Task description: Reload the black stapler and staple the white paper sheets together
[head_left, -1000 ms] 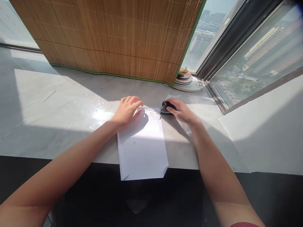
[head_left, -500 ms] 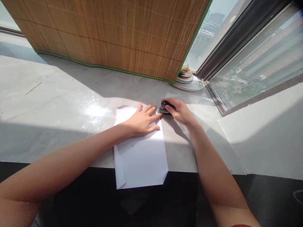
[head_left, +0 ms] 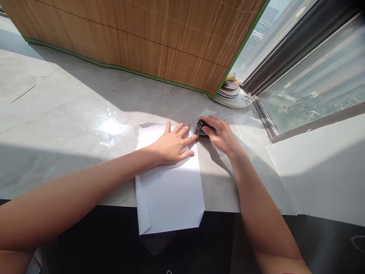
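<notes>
White paper (head_left: 171, 198) with folded edges and corners lies on the grey marbled counter, its near end sticking out past the front edge. My left hand (head_left: 175, 142) rests flat on the upper part of the paper, fingers spread, holding nothing. Beside its fingertips, at the paper's right edge, is a small black stapler (head_left: 202, 129). My right hand (head_left: 221, 133) is wrapped round it, thumb on the near side and fingers over the top. Whether the paper's edge is inside the stapler's jaws I cannot tell.
A bamboo blind (head_left: 137, 38) with green trim hangs over the back of the counter (head_left: 71, 102). Stacked plates (head_left: 232, 95) stand in the far right corner by the window (head_left: 313, 76). A clear scrap (head_left: 207, 112) lies behind my right hand.
The view has shifted slightly. Both hands keep the same pose, the left flat on the paper and the right round the stapler at its edge.
</notes>
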Demonstrator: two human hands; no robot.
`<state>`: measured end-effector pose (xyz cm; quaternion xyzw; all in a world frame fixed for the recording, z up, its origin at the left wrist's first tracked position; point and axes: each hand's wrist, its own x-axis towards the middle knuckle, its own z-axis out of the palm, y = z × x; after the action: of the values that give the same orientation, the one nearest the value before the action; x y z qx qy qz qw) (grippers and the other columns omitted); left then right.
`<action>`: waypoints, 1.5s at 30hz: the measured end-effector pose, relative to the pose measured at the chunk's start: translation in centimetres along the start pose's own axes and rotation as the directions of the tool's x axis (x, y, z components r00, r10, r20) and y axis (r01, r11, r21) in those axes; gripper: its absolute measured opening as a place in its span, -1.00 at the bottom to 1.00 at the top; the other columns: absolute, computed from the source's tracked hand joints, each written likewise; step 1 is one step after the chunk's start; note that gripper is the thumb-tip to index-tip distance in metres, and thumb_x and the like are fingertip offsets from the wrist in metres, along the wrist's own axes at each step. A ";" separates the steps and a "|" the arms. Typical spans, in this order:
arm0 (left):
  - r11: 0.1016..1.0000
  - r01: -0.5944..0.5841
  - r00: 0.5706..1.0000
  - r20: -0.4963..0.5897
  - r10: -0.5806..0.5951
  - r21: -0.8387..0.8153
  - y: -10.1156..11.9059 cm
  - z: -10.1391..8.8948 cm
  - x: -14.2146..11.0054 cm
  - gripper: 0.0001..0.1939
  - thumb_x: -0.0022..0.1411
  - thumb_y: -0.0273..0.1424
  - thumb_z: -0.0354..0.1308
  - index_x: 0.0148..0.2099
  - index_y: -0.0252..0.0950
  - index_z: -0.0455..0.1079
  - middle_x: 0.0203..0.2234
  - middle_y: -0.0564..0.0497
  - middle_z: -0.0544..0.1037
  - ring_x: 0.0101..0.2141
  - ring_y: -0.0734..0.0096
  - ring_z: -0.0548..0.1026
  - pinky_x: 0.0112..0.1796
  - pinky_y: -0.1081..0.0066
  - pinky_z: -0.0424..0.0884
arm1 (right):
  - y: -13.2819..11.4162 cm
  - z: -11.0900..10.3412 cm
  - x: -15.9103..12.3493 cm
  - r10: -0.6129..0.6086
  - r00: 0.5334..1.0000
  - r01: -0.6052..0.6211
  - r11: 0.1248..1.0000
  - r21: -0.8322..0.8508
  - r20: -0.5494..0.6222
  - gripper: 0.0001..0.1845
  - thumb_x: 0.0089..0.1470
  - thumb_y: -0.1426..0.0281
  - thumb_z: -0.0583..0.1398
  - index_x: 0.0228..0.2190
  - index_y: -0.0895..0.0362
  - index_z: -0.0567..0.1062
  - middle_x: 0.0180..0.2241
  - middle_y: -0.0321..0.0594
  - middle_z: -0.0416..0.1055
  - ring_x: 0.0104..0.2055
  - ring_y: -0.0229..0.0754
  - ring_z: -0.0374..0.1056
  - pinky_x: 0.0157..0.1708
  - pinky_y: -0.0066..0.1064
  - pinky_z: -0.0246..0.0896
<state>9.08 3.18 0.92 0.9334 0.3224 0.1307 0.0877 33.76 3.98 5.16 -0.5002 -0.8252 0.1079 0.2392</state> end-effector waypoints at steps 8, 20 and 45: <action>0.999 0.021 1.000 0.018 -0.021 -0.024 0.1 -0.3 0.0 -0.33 0.56 0.01 0.05 0.55 -0.13 0.33 0.51 -0.34 0.27 0.49 -0.43 0.19 0.37 -0.56 -0.04 | -0.4 0.1 0.0 0.024 0.999 -0.023 0.999 -0.032 0.025 -0.64 0.38 0.39 0.10 0.04 0.02 0.62 -0.14 -0.07 0.59 -0.02 0.10 0.50 -0.03 -0.16 0.33; 0.999 0.040 0.999 0.025 -0.039 -0.029 0.2 -0.6 -0.1 -0.35 0.56 0.00 0.06 0.55 -0.09 0.34 0.51 -0.31 0.28 0.50 -0.37 0.19 0.39 -0.55 -0.03 | -0.4 0.1 -0.2 0.017 0.999 -0.015 0.997 -0.075 0.027 -0.66 0.37 0.40 0.10 0.01 0.00 0.63 -0.14 -0.11 0.62 -0.02 0.09 0.49 -0.01 -0.14 0.23; 0.998 0.024 0.999 0.026 -0.023 -0.049 0.1 -0.7 -0.1 -0.38 0.53 -0.03 0.10 0.51 -0.06 0.36 0.48 -0.31 0.32 0.49 -0.37 0.18 0.38 -0.54 -0.03 | -1.6 1.2 0.3 0.049 0.993 -0.016 0.954 -0.301 0.103 -0.72 0.36 0.42 0.12 -0.13 -0.01 0.64 -0.13 -0.04 0.59 -0.01 0.16 0.38 -0.02 -0.06 0.16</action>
<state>8.86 3.06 1.56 0.9286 0.3290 0.1259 0.1164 31.76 3.54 4.89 -0.5375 -0.8355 0.0128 0.1134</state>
